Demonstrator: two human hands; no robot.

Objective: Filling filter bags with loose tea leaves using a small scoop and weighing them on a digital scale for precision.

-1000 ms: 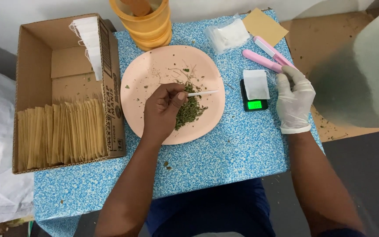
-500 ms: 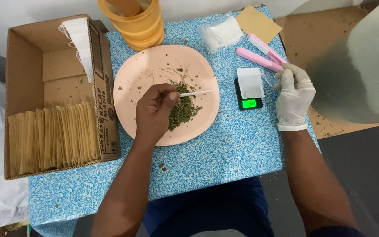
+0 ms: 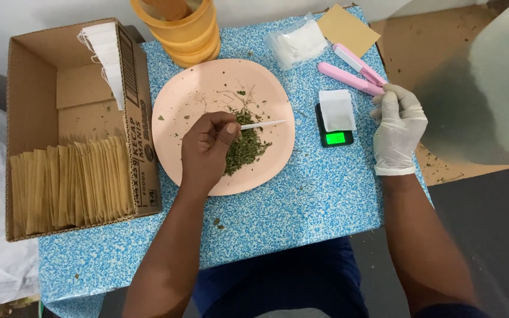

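Note:
My bare left hand [image 3: 206, 150] hovers over a pink plate [image 3: 178, 112] and pinches a thin white stick [image 3: 263, 124], whose tip points right above a pile of dried green leaves [image 3: 245, 147]. My right hand [image 3: 397, 126], in a white glove, rests on the table's right edge with curled fingers touching the end of a pink clamp-shaped tool [image 3: 354, 70]. Just left of that hand sits a small black scale [image 3: 334, 126] with a lit green display and a white pouch [image 3: 337, 109] lying on it.
A cardboard box [image 3: 36, 70] at left holds a row of brown paper packets [image 3: 69, 182] and white bags. Stacked orange bowls [image 3: 187, 29], a clear bag of white pouches [image 3: 297, 42] and a tan card [image 3: 347, 28] lie along the far edge of the blue speckled table [image 3: 301, 200].
My left hand has shifted slightly with the stick over the leaves. The view has drifted a little; my right hand stays by the pink tool.

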